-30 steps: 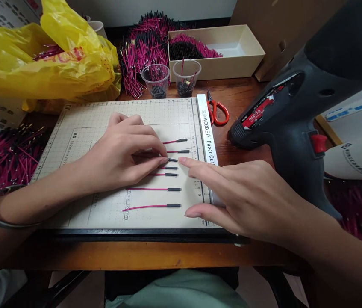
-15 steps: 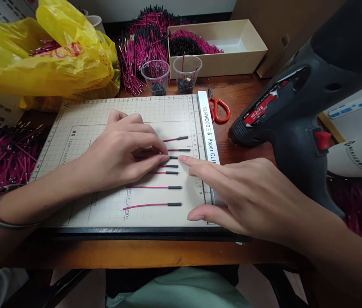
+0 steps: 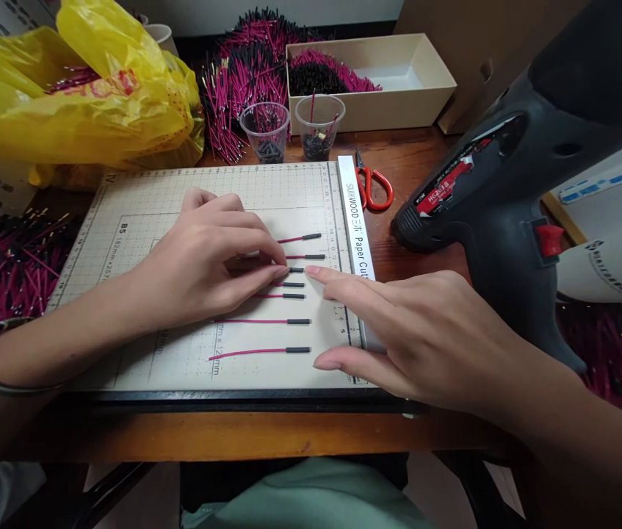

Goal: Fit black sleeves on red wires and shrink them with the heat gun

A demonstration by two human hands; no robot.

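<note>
My left hand (image 3: 214,253) lies over the paper cutter board (image 3: 266,187), thumb and forefinger pinched on a wire with a black sleeve (image 3: 296,270) at its end. From the other side, the forefinger tip of my right hand (image 3: 415,330) touches or nearly touches that sleeve's tip; its thumb is spread away and it holds nothing. Several more red-pink wires with black ends lie in a row, among them a lower wire (image 3: 255,353) and one above it (image 3: 258,321). The upper wires run partly under my left hand.
Behind the board stand two clear plastic cups (image 3: 265,132) of small black pieces and a cardboard box (image 3: 393,110) of wires. Red-handled snips (image 3: 380,189) lie right of the board, near a black heat gun (image 3: 487,169). A yellow bag (image 3: 123,125) and wire piles (image 3: 7,264) are left.
The whole view has shifted very slightly. Both hands and the wires keep the same places relative to the board, apart from a small drift of my right thumb.
</note>
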